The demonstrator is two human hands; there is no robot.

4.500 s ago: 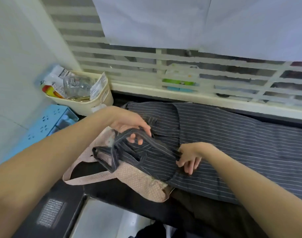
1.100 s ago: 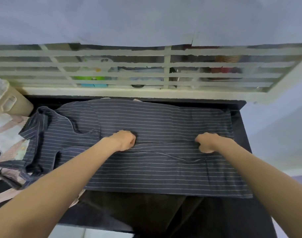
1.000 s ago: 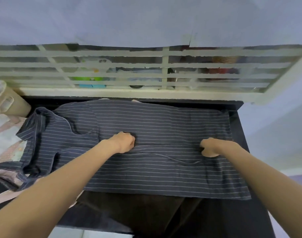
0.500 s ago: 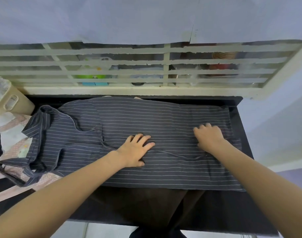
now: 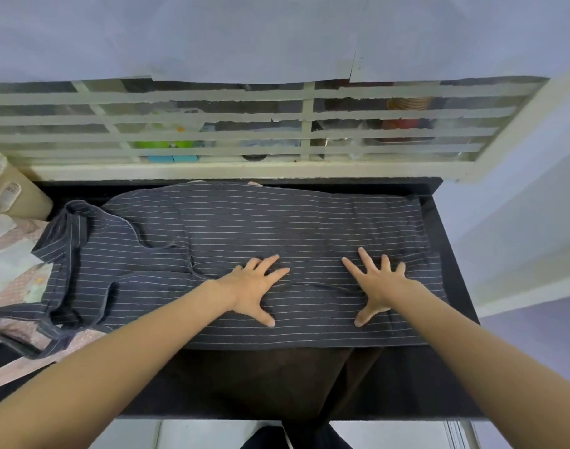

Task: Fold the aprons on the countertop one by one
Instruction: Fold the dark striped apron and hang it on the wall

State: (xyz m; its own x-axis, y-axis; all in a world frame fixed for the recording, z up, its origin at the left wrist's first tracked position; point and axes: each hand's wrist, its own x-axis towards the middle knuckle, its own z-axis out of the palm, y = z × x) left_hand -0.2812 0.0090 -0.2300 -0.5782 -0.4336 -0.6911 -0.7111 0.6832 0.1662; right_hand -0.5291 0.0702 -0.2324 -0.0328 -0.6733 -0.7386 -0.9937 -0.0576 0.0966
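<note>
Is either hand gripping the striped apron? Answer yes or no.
No: left hand and right hand lie flat, fingers spread, on the striped apron.

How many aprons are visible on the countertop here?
2. The striped apron lies spread under both hands; the pink apron lies at the left, partly beneath it. More may be hidden underneath.

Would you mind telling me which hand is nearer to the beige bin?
Left. The left hand lies on the striped apron closer to the beige bin; the right hand lies farther right.

beige bin (image 5: 13, 199) far left, window grille (image 5: 244, 137)
</note>
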